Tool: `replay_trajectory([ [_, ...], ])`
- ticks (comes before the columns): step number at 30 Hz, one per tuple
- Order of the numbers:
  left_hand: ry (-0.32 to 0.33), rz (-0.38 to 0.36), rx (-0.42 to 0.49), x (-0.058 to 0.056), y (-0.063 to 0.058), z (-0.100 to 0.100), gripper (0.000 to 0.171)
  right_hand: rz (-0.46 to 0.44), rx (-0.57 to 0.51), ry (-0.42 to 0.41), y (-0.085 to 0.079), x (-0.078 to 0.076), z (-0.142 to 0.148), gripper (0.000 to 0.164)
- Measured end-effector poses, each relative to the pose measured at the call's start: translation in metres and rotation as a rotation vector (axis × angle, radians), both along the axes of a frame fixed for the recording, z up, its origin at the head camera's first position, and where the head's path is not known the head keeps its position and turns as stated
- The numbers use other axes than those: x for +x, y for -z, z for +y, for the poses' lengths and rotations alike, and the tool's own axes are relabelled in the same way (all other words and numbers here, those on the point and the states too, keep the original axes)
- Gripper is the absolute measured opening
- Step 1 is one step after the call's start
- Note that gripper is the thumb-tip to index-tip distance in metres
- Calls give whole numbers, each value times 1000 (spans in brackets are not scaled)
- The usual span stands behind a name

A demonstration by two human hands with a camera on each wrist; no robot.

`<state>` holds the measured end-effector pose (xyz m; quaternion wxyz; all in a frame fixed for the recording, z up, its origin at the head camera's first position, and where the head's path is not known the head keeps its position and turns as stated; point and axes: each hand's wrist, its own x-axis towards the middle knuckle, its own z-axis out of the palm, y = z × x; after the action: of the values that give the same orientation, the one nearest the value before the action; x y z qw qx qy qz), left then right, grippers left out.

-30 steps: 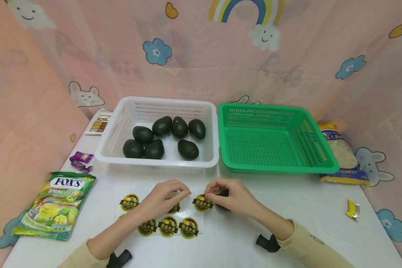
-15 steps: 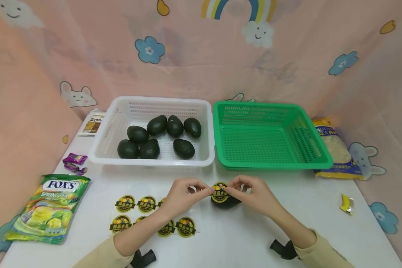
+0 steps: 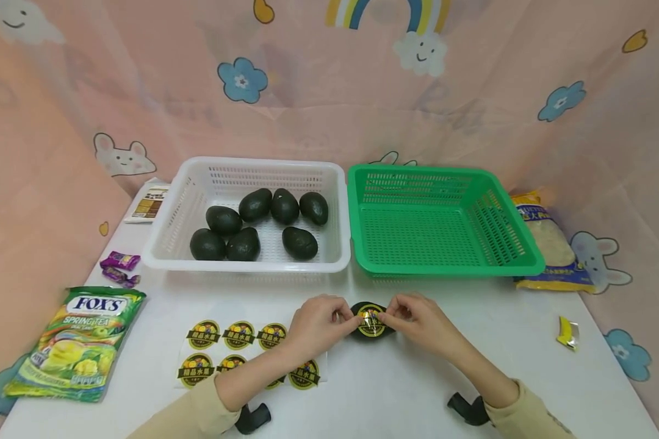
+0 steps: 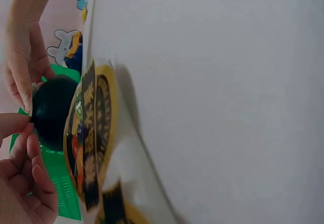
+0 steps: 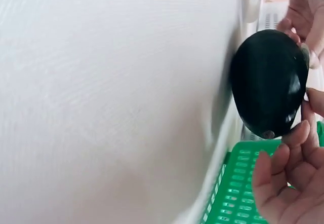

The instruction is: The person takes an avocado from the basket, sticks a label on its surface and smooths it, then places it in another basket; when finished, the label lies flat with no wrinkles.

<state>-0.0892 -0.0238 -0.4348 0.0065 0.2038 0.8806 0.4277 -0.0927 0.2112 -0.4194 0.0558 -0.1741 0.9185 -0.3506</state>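
Observation:
A dark green avocado (image 5: 268, 82) lies on the white table in front of the baskets. A round black-and-gold sticker (image 3: 371, 321) covers its top. My left hand (image 3: 320, 326) pinches the sticker's left edge between thumb and forefinger. On the opposite side my right hand (image 3: 421, 320) pinches the right edge, fingertips right at the avocado's skin. Both wrist views show the avocado from the side, with the fingers gathered along its upper face. To the left lies a clear sheet (image 3: 221, 352) of the same stickers, partly hidden by my left forearm.
A white basket (image 3: 247, 266) with several avocados stands behind, beside a green basket (image 3: 450, 270) with a bare bottom. A green candy bag (image 3: 77, 344) and purple sweets (image 3: 121, 261) lie left. A yellow-blue bag (image 3: 554, 244) and a small yellow wrapper (image 3: 568, 333) are right.
The sticker moved from beside the avocado onto its top. My left hand came rightward off the sheet to take the sticker's other edge, and both hands lowered slightly.

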Motion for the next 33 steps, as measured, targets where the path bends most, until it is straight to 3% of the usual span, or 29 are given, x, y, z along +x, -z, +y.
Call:
replay_trajectory([
  [4,33,183,-76,-1,-1,0,20,108,-71,6,7,-2,1,29],
  [7,102,366,-99,-2,0,0,8,246,-167,-94,12,-3,1,22],
  [9,138,475,-123,-4,1,0,13,351,-212,-176,15,-3,1,22],
  [12,161,545,-178,-6,3,0,16,461,-205,-219,17,-2,1,28],
  [15,176,507,-208,-7,3,-1,24,452,-204,-225,18,0,0,32],
  [21,215,359,-143,-8,2,-5,32,257,-254,-206,22,-3,6,29],
  [25,232,332,-102,-10,3,-7,31,87,-311,-173,23,-6,13,26],
  [29,243,323,-78,-10,2,-7,30,-23,-357,-178,23,-10,19,23],
  [33,233,267,-112,-11,-2,-5,35,-129,-381,-175,23,-16,22,22],
])
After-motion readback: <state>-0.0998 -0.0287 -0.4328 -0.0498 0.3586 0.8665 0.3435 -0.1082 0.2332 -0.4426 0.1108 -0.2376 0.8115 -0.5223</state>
